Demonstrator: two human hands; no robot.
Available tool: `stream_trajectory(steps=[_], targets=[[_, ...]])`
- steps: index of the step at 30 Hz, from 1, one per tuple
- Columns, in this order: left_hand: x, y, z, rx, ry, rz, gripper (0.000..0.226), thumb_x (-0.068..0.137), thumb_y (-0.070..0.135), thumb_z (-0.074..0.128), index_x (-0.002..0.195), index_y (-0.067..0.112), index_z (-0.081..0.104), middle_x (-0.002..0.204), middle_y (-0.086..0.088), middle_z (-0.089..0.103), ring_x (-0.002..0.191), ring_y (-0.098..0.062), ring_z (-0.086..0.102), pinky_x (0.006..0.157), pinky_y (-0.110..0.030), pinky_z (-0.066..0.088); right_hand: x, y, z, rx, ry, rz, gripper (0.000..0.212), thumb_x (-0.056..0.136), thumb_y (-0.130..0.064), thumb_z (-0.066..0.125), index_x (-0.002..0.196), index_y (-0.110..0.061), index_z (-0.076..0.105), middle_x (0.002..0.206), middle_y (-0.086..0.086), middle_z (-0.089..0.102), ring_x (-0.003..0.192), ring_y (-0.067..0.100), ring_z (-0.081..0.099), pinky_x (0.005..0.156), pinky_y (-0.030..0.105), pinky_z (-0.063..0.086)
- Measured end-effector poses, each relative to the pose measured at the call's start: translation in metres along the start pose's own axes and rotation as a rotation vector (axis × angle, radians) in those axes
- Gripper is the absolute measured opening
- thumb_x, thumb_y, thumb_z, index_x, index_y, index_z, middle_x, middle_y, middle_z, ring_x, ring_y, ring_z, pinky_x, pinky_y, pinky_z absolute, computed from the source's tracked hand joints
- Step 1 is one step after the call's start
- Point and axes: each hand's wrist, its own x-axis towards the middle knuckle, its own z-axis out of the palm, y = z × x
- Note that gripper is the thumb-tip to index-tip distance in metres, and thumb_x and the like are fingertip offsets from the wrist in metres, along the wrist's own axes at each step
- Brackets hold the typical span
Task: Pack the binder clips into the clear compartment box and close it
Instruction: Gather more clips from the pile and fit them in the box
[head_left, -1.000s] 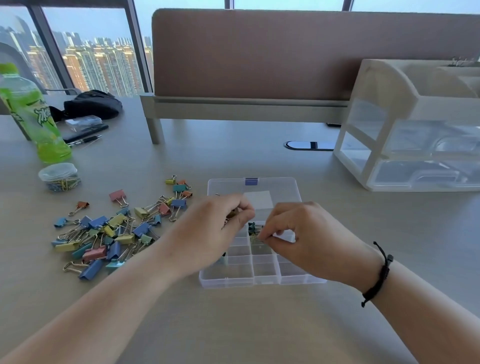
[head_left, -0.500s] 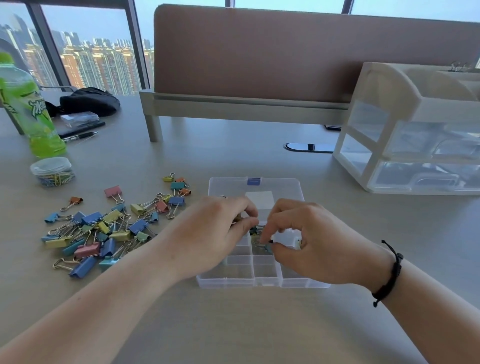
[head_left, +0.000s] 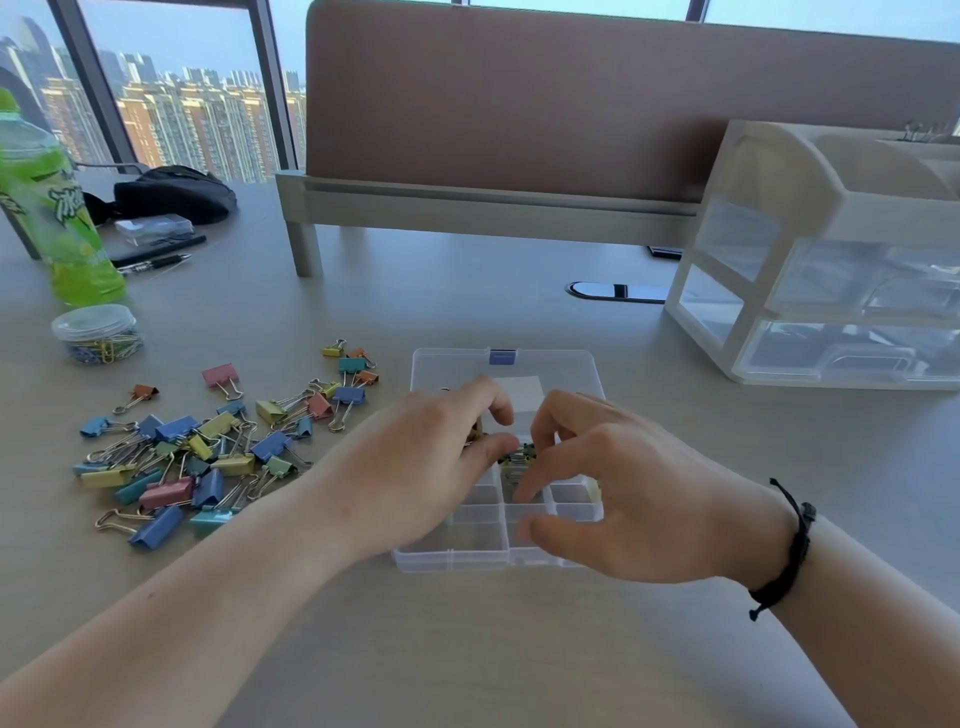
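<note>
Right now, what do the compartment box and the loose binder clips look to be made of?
Compartment box: clear, glossy plastic, apparently rigid; the table shows through its walls and dividers, and its latch is blue.
Binder clips: bodies in pastel colours, likely painted metal; the silver wire handles glint like bare steel.

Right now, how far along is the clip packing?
Barely started. The clear compartment box lies open, its near cells empty. Both hands, left hand and right hand, work over a few clips in a middle cell. The pile of binder clips remains; the lid is unclosed.
</note>
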Motion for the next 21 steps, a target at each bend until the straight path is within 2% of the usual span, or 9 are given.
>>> stream_trajectory(steps=[3,5,9,11,15,18,21], targets=[[0.000,0.004,-0.001,-0.122,0.042,-0.011,0.019,0.094,0.043,0.057,0.108,0.031,0.051,0.075,0.004,0.063,0.058,-0.006,0.054,0.055,-0.019,0.042,0.001,0.002,0.000,0.082,0.081,0.014,0.009,0.079,-0.040,0.067,0.085,-0.036,0.074,0.091,-0.017,0.045,0.085,0.003,0.050,0.068,0.014,0.038],[0.002,0.007,-0.002,-0.241,0.088,-0.045,0.023,0.090,0.045,0.061,0.100,0.028,0.050,0.073,0.000,0.066,0.050,-0.007,0.050,0.051,-0.020,0.041,0.003,0.004,0.000,0.085,0.196,0.015,0.003,0.080,-0.035,0.067,0.082,-0.034,0.069,0.087,-0.019,0.048,0.078,0.005,0.052,0.065,0.014,0.037],[0.007,0.013,-0.007,-0.552,0.142,-0.164,0.033,0.081,0.043,0.067,0.089,0.015,0.050,0.062,0.000,0.067,0.042,-0.002,0.048,0.048,-0.015,0.038,0.006,0.003,0.000,0.161,0.359,0.037,0.017,0.078,-0.043,0.069,0.090,-0.035,0.061,0.079,-0.022,0.054,0.070,0.009,0.052,0.059,0.013,0.039],[0.008,0.014,-0.008,-0.677,0.127,-0.199,0.034,0.078,0.043,0.068,0.083,0.013,0.053,0.058,-0.001,0.065,0.039,-0.007,0.043,0.045,-0.021,0.036,0.007,-0.001,0.002,0.294,0.393,0.046,0.022,0.078,-0.041,0.074,0.096,-0.032,0.064,0.079,-0.019,0.063,0.070,0.009,0.057,0.059,0.017,0.045],[0.007,0.015,-0.005,-0.744,0.106,-0.187,0.034,0.075,0.047,0.068,0.075,0.016,0.055,0.055,-0.001,0.062,0.038,-0.013,0.037,0.041,-0.023,0.033,0.010,-0.006,0.007,0.566,0.353,0.047,0.013,0.083,-0.018,0.076,0.095,-0.020,0.072,0.082,-0.007,0.074,0.072,0.017,0.068,0.071,0.041,0.055],[0.006,0.017,-0.006,-0.692,0.112,-0.156,0.036,0.076,0.049,0.067,0.075,0.014,0.056,0.055,0.000,0.062,0.039,-0.011,0.040,0.041,-0.021,0.035,0.008,-0.008,0.004,0.804,0.303,0.052,0.012,0.083,-0.004,0.075,0.094,-0.008,0.072,0.084,0.003,0.077,0.081,0.021,0.073,0.081,0.040,0.058],[0.005,0.020,-0.008,-0.667,0.112,-0.124,0.036,0.078,0.046,0.066,0.076,0.012,0.058,0.054,0.002,0.062,0.038,-0.004,0.043,0.043,-0.014,0.035,0.008,-0.009,0.000,0.938,0.278,0.108,0.012,0.080,0.001,0.075,0.092,-0.001,0.071,0.084,0.011,0.076,0.084,0.027,0.074,0.084,0.040,0.059]])
